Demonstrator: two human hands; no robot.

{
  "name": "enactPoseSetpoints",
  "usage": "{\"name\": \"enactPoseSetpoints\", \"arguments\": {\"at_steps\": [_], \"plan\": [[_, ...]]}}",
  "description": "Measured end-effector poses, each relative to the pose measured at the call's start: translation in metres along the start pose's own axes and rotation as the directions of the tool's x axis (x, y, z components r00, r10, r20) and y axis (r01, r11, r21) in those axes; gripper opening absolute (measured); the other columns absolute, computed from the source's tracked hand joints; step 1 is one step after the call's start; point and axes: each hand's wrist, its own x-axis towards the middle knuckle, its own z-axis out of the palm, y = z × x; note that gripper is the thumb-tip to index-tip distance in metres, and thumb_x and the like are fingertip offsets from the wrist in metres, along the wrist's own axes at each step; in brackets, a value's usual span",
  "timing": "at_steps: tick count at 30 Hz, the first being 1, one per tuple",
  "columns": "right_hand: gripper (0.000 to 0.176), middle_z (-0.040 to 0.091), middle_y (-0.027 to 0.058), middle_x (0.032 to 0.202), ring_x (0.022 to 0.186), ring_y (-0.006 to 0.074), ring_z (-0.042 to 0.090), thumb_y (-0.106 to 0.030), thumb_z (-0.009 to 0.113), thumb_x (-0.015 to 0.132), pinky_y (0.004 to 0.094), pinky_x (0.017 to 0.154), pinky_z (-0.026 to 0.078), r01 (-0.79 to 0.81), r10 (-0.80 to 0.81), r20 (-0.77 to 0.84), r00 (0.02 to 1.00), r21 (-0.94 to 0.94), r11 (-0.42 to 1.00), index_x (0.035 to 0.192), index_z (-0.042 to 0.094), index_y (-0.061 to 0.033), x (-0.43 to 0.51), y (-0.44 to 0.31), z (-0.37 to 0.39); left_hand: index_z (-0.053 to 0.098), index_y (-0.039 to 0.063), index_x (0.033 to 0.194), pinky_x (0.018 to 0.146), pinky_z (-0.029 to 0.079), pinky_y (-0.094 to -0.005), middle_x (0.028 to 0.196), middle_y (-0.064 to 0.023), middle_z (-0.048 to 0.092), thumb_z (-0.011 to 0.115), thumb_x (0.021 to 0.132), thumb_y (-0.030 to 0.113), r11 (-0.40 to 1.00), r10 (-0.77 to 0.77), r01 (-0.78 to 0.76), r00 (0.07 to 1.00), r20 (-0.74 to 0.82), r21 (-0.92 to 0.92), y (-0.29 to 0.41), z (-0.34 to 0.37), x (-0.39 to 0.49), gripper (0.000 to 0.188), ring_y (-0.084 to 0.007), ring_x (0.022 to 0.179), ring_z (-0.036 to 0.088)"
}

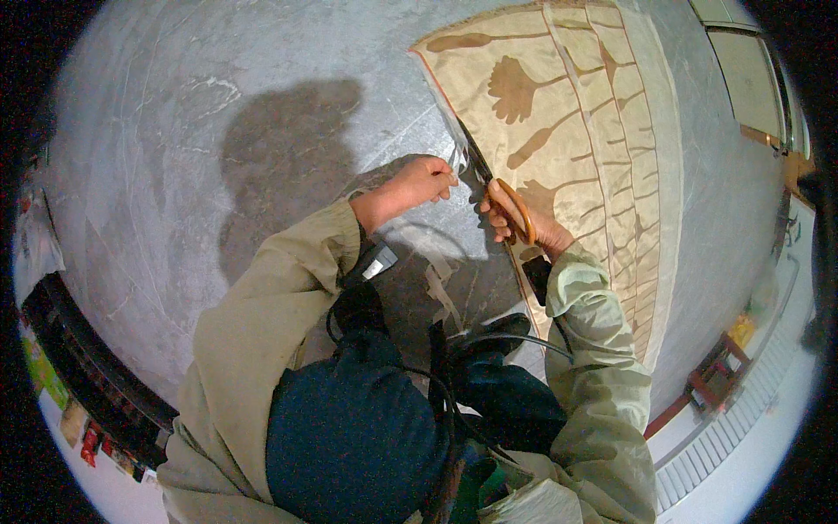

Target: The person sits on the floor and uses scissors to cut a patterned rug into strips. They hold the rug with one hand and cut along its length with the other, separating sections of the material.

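My right hand [517,213] grips a pair of scissors [522,208] with orange-brown handles. Their dark blades point up and left along the edge of a beige patterned fabric [452,72], which lies spread on the floor with brown leaf-like motifs. Just left of the blades, my left hand [425,181] pinches a thin whitish strip [460,156] at the fabric's edge. The exact meeting of blades and cloth is too small to tell. A loose pale strip [440,285] lies on the floor between my feet and hands.
Grey marble-patterned floor [150,131] surrounds the fabric. A long black object [91,360] lies at the lower left. A reddish-brown wooden stool [717,373] stands at the right. Black cables [452,399] hang before my body, and a small grey device [380,261] is by my left wrist.
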Motion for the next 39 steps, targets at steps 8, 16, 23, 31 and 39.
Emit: {"name": "enactPoseSetpoints", "arguments": {"at_steps": [8, 16, 23, 31, 39], "plan": [[0.041, 0.033, -0.0040, 0.058, 0.043, 0.0066, 0.032, -0.052, 0.037, 0.087, 0.0225, 0.042, 0.035, 0.058, -0.062, -0.034, 0.998, -0.086, 0.995, 0.086, 0.043, -0.0112, -0.001, -0.012, 0.006, 0.059, 0.004, 0.082, 0.052, 0.041, -0.0246, 0.066, -0.0037, 0.057, 0.053, 0.082, 0.021, 1.000, 0.013, -0.013, 1.000, -0.003, -0.001, -0.001, 0.001, 0.000, 0.019, -0.0110, 0.057, 0.051], [0.048, 0.035, -0.0036, 0.051, 0.042, 0.0077, 0.036, -0.056, 0.040, 0.084, 0.0239, 0.043, 0.038, 0.020, -0.106, -0.226, 0.968, -0.349, 0.937, 0.074, 0.045, -0.0091, 0.001, -0.009, 0.009, 0.057, 0.004, 0.078, 0.050, 0.040, -0.0244, 0.064, -0.0038, 0.056, 0.053, 0.082, 0.021, 1.000, 0.014, -0.014, 1.000, 0.013, 0.003, -0.001, 0.000, 0.000, 0.018, -0.0104, 0.054, 0.049], [0.053, 0.035, -0.0033, 0.052, 0.042, 0.0077, 0.036, -0.061, 0.041, 0.081, 0.0242, 0.043, 0.038, 0.036, -0.079, -0.208, 0.975, -0.203, 0.979, 0.077, 0.047, -0.0083, -0.002, -0.011, 0.016, 0.057, 0.004, 0.078, 0.048, 0.039, -0.0246, 0.064, -0.0038, 0.057, 0.053, 0.082, 0.020, 0.998, 0.062, -0.062, 0.998, 0.000, 0.003, -0.007, -0.001, 0.002, 0.017, -0.0104, 0.051, 0.048], [0.052, 0.032, -0.0059, 0.058, 0.048, 0.0065, 0.033, -0.061, 0.040, 0.081, 0.0229, 0.053, 0.037, 0.009, -0.013, -0.070, 0.997, -0.051, 0.999, 0.086, 0.046, -0.0102, 0.010, -0.016, 0.011, 0.056, 0.006, 0.079, 0.049, 0.039, -0.0236, 0.065, -0.0018, 0.056, 0.056, 0.081, 0.021, 1.000, -0.001, 0.001, 1.000, -0.002, -0.002, -0.003, -0.001, -0.004, 0.016, -0.0091, 0.054, 0.048], [0.049, 0.031, -0.0063, 0.057, 0.047, 0.0066, 0.032, -0.060, 0.038, 0.082, 0.0229, 0.051, 0.036, 0.044, -0.045, -0.045, 0.998, -0.033, 0.999, 0.082, 0.044, -0.0115, 0.017, -0.022, 0.014, 0.057, 0.006, 0.080, 0.050, 0.039, -0.0229, 0.065, -0.0015, 0.056, 0.056, 0.082, 0.021, 1.000, 0.004, -0.003, 1.000, 0.029, -0.031, -0.008, -0.001, 0.000, 0.015, -0.0090, 0.056, 0.049]]}}
